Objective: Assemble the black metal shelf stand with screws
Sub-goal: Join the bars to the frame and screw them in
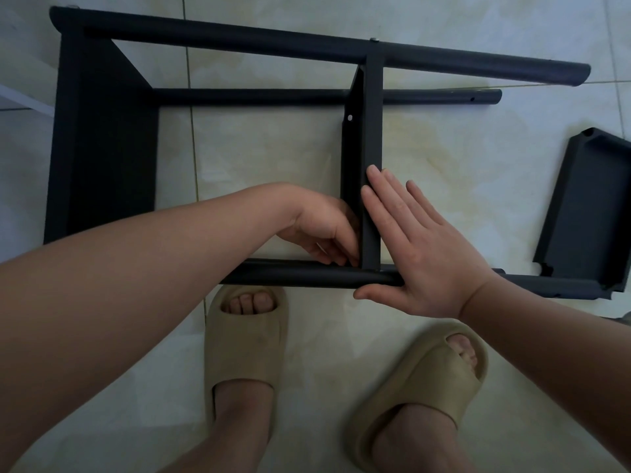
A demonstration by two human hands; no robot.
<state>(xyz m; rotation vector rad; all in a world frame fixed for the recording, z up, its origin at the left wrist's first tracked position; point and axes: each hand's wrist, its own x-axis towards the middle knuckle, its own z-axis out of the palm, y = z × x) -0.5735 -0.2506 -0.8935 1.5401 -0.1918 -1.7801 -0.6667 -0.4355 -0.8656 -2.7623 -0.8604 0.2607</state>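
- While it lies on its side on the tiled floor (444, 158), the black shelf stand (218, 39) is, by my reading, a little past halfway built: long poles joined by two cross panels, with a third panel not yet fitted.
- The end panel (102, 148) at the left looks fully seated between the far poles and the near pole (307, 276).
- A loose shelf panel (590, 206) lies apart to the right, its lower corner close to the near pole's free end; mounting it appears to be the main step left.
- The middle panel (370, 131) stands between the poles and is the piece being worked on at its near corner.
- Two beige slippers (246, 339) sit just in front of the near pole.
- The right hand (426, 254) is flat, fingers straight against the middle panel's right face, thumb below the near pole, bracing the joint.
- The left hand (321, 227) has its fingers curled into the inner corner where panel meets pole; a thin pale glint shows there, but I cannot tell whether it pinches a screw or a tool.
- A screw head (374, 39) shows at the panel's far joint, so that end seems fastened.
- An open hole (349, 117) in the panel's flange and another (472, 99) near the lower far pole's tip are unfilled.
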